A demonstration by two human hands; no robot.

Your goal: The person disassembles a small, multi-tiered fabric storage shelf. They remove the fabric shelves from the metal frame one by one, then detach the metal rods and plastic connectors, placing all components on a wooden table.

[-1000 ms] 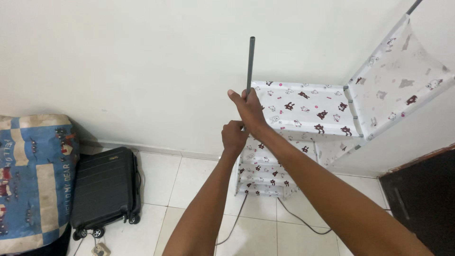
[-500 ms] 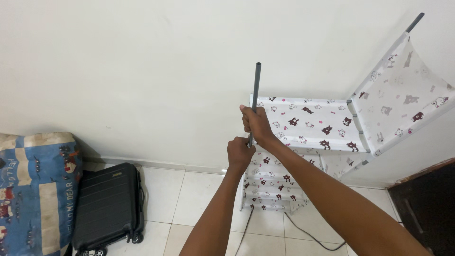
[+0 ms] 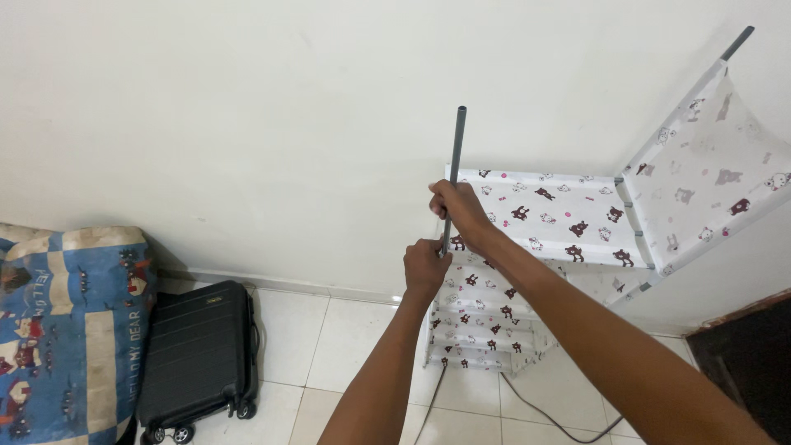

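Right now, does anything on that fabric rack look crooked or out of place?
Yes. The rack's top panel slants up to the right instead of lying level like the shelf beside it, its pole end poking out bare. Both hands, left and right, grip the upright grey pole. A cable trails over the floor beneath.

Bright, even indoor light, soft shadows on the wall (image 3: 247,124), sharp focus throughout.

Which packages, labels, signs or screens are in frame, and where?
No packages, signs or screens.
Printed quilted bag: far left on the floor, soft, blue and beige patches, lettering on its panels.
Badge on the black suitcase: small, pale, near its top, beside the bag.
Patterned shelf fabric: white with small brown animal prints, no lettering legible.
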